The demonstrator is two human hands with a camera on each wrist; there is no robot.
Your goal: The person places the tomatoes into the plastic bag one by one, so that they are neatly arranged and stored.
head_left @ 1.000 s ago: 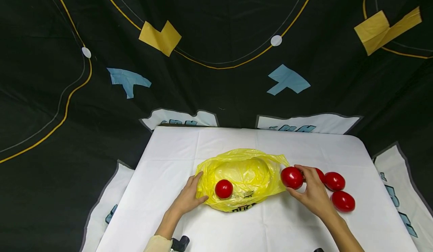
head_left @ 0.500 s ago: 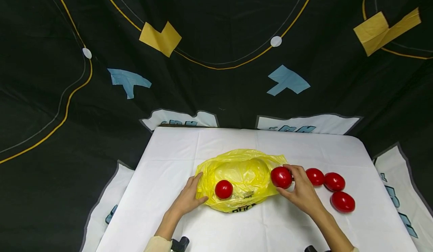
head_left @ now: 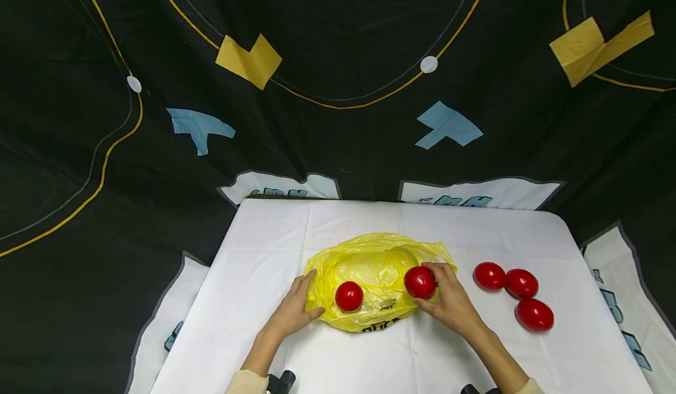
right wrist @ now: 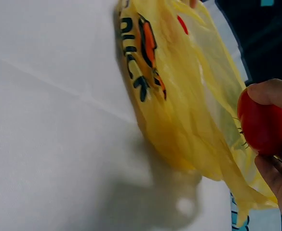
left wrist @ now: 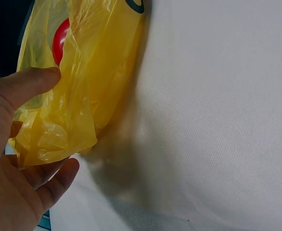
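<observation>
A yellow plastic bag (head_left: 377, 259) lies with its mouth spread open on the white table, dark print on its near side. One red tomato (head_left: 349, 296) sits in the left part of the bag. At the bag's left edge my left hand (head_left: 293, 307) holds the plastic, thumb on one side and fingers on the other in the left wrist view. My right hand (head_left: 450, 301) grips a second tomato (head_left: 419, 282) over the right part of the bag's mouth. Small sepals show on this held tomato in the right wrist view.
Three more tomatoes lie together on the right of the table: a left one (head_left: 489, 276), a middle one (head_left: 521, 283) and a nearer one (head_left: 535, 315). Behind the white-covered table (head_left: 274, 235) hangs a dark patterned cloth (head_left: 338, 147).
My right hand has carried its tomato leftward, from the bag's right edge to above its mouth. The left hand and the tomato in the bag have stayed in place.
</observation>
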